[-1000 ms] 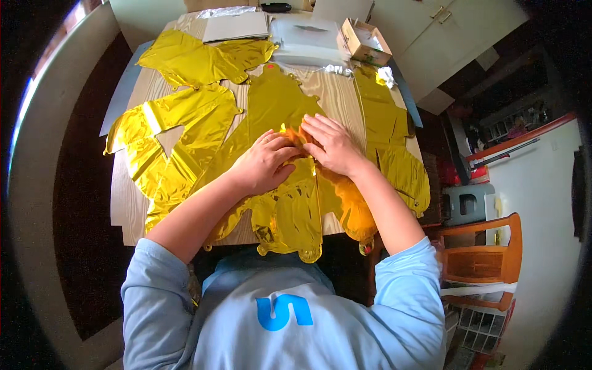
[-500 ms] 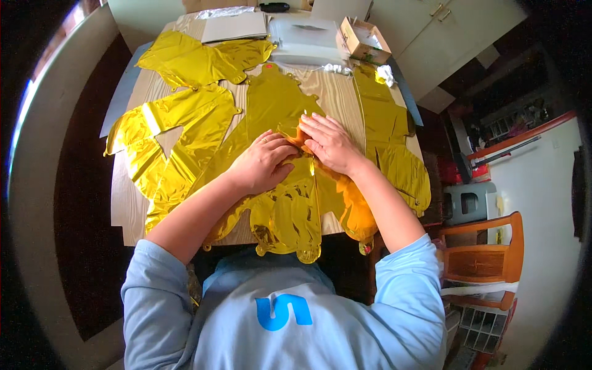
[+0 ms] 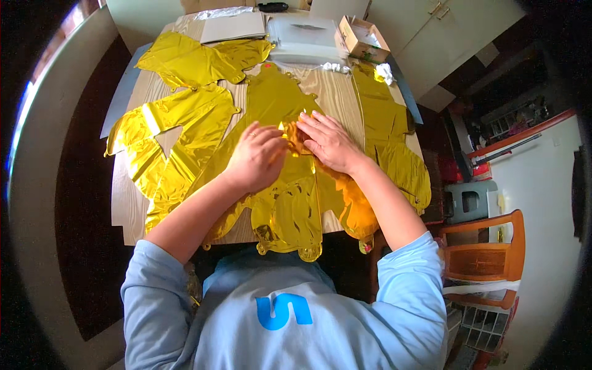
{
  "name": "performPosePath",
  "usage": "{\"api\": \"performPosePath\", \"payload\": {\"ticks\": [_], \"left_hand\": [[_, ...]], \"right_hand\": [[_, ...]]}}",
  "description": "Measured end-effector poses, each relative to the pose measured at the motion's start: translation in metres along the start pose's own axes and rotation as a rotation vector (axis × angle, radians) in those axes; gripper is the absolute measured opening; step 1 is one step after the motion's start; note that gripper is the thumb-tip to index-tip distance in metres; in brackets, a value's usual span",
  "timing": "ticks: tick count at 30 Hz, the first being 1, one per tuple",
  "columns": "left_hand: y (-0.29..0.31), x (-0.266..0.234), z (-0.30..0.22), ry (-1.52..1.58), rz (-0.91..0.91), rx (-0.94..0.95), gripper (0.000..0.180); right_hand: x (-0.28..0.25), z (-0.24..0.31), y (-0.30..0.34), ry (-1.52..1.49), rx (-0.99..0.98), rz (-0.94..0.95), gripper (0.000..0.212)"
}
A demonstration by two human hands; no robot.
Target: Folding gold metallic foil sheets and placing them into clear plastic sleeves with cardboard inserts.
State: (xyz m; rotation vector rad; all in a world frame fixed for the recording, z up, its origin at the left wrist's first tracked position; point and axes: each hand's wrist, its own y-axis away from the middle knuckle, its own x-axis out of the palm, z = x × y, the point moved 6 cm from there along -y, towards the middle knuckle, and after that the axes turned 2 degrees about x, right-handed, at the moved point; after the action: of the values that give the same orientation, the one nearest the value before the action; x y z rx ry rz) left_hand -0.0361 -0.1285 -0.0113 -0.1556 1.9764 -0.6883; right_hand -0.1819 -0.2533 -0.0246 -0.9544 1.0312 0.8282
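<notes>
Flat on the table before me lies a gold foil balloon (image 3: 271,98), uninflated, with rounded lobes at its near edge. My right hand (image 3: 330,142) rests on a crumpled, orange-looking fold of its foil, fingers stretched out and palm down. Just left of that fold, my left hand (image 3: 256,154) is slightly raised, its fingers loosely bent and a little apart; nothing shows in it, though its palm side is hidden. A crinkled orange-tinted lobe (image 3: 354,213) of the foil runs under my right forearm toward the table's near edge.
More flat gold foil balloons lie around: one at left (image 3: 206,117), one at far left (image 3: 179,58), one along the right edge (image 3: 394,135). At the back are a white board (image 3: 233,28), a clear plastic box (image 3: 302,43) and a small open box (image 3: 364,40). A wooden chair (image 3: 484,259) stands at right.
My left hand has lifted off the foil and shifted slightly left, its fingers rising. More of the crumpled fold shows between the hands. My right hand has stayed in place.
</notes>
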Motion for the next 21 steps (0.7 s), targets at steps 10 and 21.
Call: {"api": "performPosePath", "payload": {"ticks": [10,21], "left_hand": [[0.026,-0.014,0.014,-0.252,0.02,-0.267,0.04],[0.028,-0.012,0.012,-0.225,0.006,-0.257,0.041]], "right_hand": [[0.003,-0.003,0.004,-0.031,0.015,0.005,0.046],[0.003,-0.002,0.003,-0.053,0.056,0.062,0.051]]}}
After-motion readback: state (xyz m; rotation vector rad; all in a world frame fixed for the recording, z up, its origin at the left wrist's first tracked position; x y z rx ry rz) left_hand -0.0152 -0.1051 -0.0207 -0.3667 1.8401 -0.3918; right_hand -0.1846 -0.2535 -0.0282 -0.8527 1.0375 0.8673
